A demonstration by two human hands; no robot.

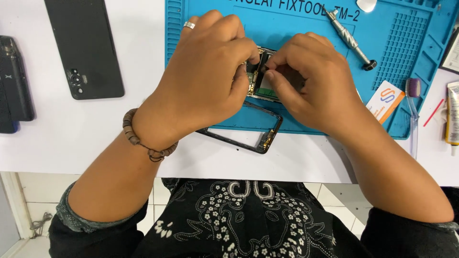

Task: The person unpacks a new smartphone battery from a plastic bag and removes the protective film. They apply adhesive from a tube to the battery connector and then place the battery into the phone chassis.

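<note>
An opened phone body point(262, 81) with exposed circuit board lies on a blue repair mat point(296, 33). My left hand point(205, 79), with a ring and a bead bracelet, grips the phone's left edge. My right hand point(306, 83) pinches at the phone's inside with thumb and forefinger; what lies under the fingertips is hidden. A black phone frame point(260, 136) lies just in front of both hands, half on the mat, half on the white table.
A black phone back cover point(86, 48) and a dark case point(14, 81) lie on the white table point(57, 138) at left. A screwdriver point(349, 38), an orange-and-white card point(385, 100), a toothbrush point(413, 110) and a glue tube point(452, 114) are at right.
</note>
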